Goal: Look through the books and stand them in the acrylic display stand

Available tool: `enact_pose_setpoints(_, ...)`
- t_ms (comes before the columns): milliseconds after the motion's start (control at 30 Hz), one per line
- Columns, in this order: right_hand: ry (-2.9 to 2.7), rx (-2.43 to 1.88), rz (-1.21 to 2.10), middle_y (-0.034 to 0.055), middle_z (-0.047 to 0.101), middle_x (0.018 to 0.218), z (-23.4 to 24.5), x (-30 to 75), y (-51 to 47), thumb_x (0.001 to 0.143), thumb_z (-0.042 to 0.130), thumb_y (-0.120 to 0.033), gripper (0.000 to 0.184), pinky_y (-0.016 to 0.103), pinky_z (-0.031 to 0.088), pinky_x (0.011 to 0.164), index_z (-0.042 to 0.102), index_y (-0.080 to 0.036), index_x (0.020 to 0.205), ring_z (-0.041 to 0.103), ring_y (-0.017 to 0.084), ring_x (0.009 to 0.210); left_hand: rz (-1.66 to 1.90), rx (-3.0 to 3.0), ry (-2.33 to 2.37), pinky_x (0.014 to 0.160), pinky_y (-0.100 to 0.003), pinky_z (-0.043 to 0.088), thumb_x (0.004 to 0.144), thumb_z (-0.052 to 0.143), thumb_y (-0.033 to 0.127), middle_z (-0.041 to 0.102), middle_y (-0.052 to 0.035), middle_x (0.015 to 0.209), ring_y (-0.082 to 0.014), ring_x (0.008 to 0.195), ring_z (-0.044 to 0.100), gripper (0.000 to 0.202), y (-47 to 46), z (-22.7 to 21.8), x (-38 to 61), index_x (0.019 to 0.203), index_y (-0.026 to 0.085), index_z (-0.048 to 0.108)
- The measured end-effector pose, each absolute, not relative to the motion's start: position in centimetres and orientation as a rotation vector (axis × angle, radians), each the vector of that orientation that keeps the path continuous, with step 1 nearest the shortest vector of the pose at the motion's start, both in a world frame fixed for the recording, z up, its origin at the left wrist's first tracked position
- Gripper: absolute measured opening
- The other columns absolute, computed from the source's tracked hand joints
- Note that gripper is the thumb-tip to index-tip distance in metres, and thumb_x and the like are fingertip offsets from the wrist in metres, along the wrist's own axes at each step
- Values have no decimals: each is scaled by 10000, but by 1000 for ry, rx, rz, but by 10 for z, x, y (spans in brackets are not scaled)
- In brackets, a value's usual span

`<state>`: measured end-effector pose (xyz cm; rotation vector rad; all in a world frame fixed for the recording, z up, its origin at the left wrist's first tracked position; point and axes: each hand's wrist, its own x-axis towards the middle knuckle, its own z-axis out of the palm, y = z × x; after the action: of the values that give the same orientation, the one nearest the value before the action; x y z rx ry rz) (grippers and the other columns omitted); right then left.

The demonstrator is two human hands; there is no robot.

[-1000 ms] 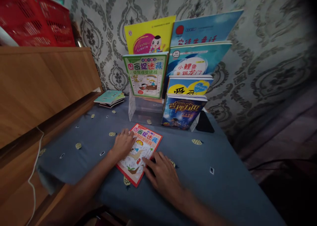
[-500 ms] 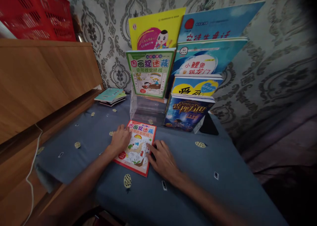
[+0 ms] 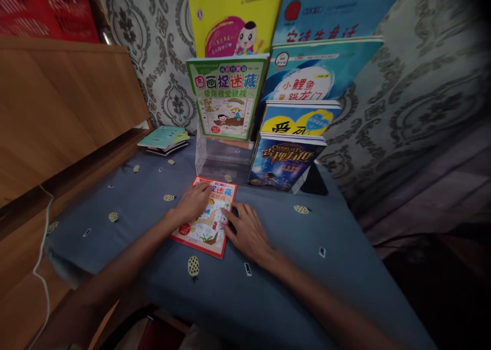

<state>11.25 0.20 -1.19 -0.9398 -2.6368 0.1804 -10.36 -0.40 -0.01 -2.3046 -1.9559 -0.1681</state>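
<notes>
A red-bordered picture book (image 3: 209, 237) lies face up on the cloth-covered table, with a drawn scene on its cover. My left hand (image 3: 195, 202) rests on the upper left of the cover, its fingers laid over part of the title. At the book's right edge is my right hand (image 3: 247, 231), thumb and fingers apart, with the fingertips touching the cover. Neither hand grips the book. Behind it stands a clear stepped book rack (image 3: 218, 161). A green-bordered picture book (image 3: 228, 102) leans in its left side, and a dark blue book (image 3: 286, 163) stands at the lower right.
More books stand in the rack, including a yellow book (image 3: 233, 18) and a teal book (image 3: 326, 69). A small stack of booklets (image 3: 163, 139) lies at the back left. A wooden cabinet (image 3: 69, 110) borders the left side, with a red basket (image 3: 49, 13) on top.
My left hand has slid rightward from the book's left edge onto the title. My right hand keeps its place at the right edge. The whole view has shifted slightly.
</notes>
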Motion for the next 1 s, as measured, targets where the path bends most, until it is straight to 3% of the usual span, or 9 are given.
enact_pose_setpoints(133,-2670,-949,169,166,601,1317,-10,112,2,971,559,-319,377,477,451,967,641,-199,1319,529,318,1174,-233,-2571,-1782,1153,-413,355,1024,368,231,513,-116,1510,-219,1422,448,419,28,-7,-96,1414,175,511)
enact_pose_setpoints(300,-2669,-931,175,157,596,1331,-10,112,1,984,526,-341,397,476,430,976,621,-218,1349,515,314,1181,-217,-2702,-1757,1193,-471,264,1034,345,275,427,-89,1579,-199,1483,356,460,38,-8,-92,1482,227,439)
enact_pose_setpoints(467,-2681,-927,164,141,632,1300,-10,114,2,991,489,-298,367,459,411,978,634,-209,1316,536,302,1157,-234,-2752,-1725,1237,-446,174,1043,307,275,389,-50,1603,-151,1507,300,469,-3,-12,-99,1498,242,416)
enact_pose_setpoints(700,-2646,-943,210,153,653,1320,-11,114,2,987,473,-260,345,455,361,1044,633,-113,1255,552,307,1188,-224,-2782,-1679,1255,-447,154,1057,316,357,342,-58,1622,-171,1530,244,501,-81,-7,-97,1536,217,358)
enact_pose_setpoints(833,-2633,-934,210,156,637,1358,-15,115,3,986,477,-276,359,461,370,1047,633,-121,1270,552,301,1210,-260,-2822,-1628,1263,-483,136,1057,336,330,389,-23,1599,-176,1527,252,472,-113,-7,-93,1525,287,385)
enact_pose_setpoints(1000,-2631,-931,224,167,608,1408,-16,118,-3,1002,450,-267,390,497,366,1087,619,-116,1320,513,307,1308,-390,-2858,-1659,1248,-518,206,1040,429,312,508,-30,1522,-191,1481,364,412,-127,-13,-95,1446,315,503)
